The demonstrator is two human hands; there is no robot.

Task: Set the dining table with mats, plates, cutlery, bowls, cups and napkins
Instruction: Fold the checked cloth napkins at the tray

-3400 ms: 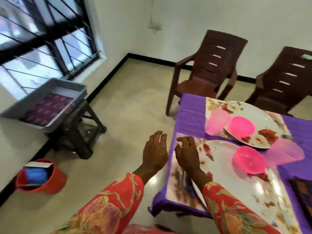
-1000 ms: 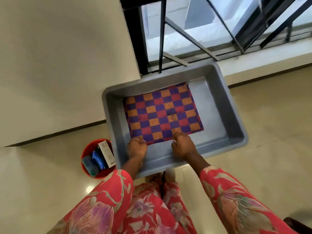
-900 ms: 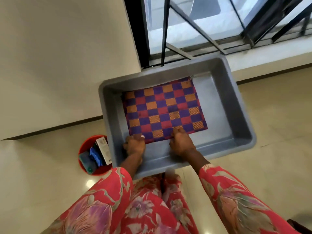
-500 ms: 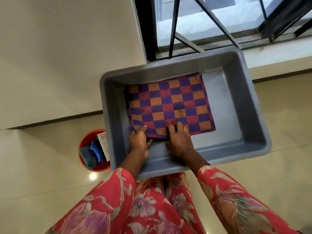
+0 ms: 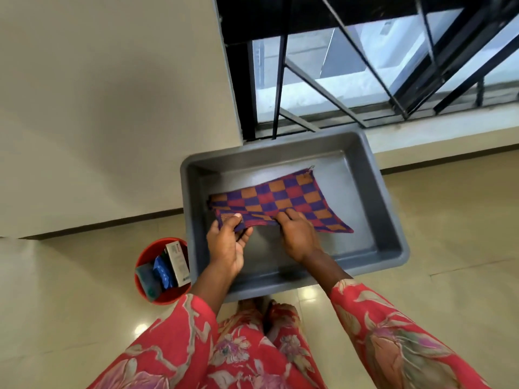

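Note:
A checked cloth (image 5: pixel 283 199) in purple, red and orange lies in a grey plastic tub (image 5: pixel 390 220) below the window. Its near edge is raised off the tub floor while the far edge still rests there. My left hand (image 5: pixel 227 242) pinches the near left corner between thumb and fingers. My right hand (image 5: pixel 296 235) grips the near edge a little to the right, fingers curled on top of the fabric. The dining table is out of view.
A red bucket (image 5: pixel 151 293) holding a small box and packets stands on the tiled floor, left of the tub. A barred window (image 5: pixel 365 66) and a cream wall rise behind the tub. My feet show under the tub's near rim.
I turned from the dining table to the tub. Both hands reached the cloth's near edge, took hold of it, and have lifted that edge off the tub floor.

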